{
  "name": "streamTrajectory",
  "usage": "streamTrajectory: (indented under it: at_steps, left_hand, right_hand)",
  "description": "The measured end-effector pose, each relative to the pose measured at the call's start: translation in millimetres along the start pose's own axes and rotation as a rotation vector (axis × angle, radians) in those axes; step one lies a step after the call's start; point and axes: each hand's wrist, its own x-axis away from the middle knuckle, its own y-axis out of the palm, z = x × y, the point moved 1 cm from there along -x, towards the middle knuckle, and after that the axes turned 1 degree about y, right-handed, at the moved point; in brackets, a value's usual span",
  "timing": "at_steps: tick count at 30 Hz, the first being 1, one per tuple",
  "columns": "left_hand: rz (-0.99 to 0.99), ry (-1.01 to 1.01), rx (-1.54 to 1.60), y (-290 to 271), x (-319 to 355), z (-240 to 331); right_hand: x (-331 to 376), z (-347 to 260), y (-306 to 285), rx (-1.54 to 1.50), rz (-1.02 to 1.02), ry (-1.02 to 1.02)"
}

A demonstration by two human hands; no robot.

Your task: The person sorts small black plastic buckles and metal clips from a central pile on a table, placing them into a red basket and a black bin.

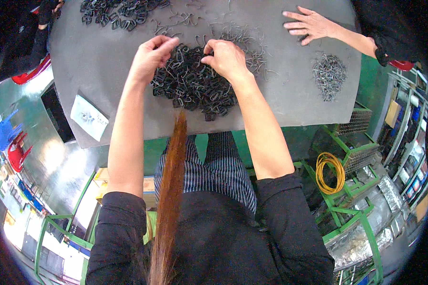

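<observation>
A heap of black plastic buckle-like pieces (pixel 195 90) mixed with bent wire hooks lies on the grey table in front of me. My left hand (pixel 152 58) is over the heap's left upper edge, its thumb and fingers pinched together. Whatever sits between those fingertips is too small to make out. My right hand (pixel 227 58) reaches the heap's upper right side, thumb and forefinger curled together among the pieces; its grasp is hidden by the fingers. Loose grey wire hooks (pixel 242 35) are scattered just beyond my hands.
At the right, another person's spread hand (pixel 314 24) hovers by a small pile of wire hooks (pixel 330 76). More black pieces (pixel 116 12) lie at the far left. A paper sheet (pixel 89 116) rests near the table's left corner. A yellow hose coil (pixel 330 173) hangs on a green frame.
</observation>
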Motion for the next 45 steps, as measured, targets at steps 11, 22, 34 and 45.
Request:
streamTrajectory:
  at_steps: [11, 22, 34, 45]
  left_hand:
    - [0.177, 0.185, -0.521, 33.8, 4.9, 11.8]
    - [-0.257, 0.076, 0.557, 17.1, 30.7, 29.5]
    - [0.063, 0.167, -0.666, 53.7, -14.8, 0.3]
    - [-0.04, 0.023, -0.3, 19.7, 8.3, 5.8]
  right_hand:
    - [48.6, 64.6, -35.6, -1.39, -0.167, 0.246]
    - [19.1, 21.1, -12.2, 0.03, -0.091, 0.034]
    - [60.5, 53.8, -42.7, -1.078, -0.079, 0.461]
    - [84.1, 83.1, -31.2, -1.181, -0.102, 0.57]
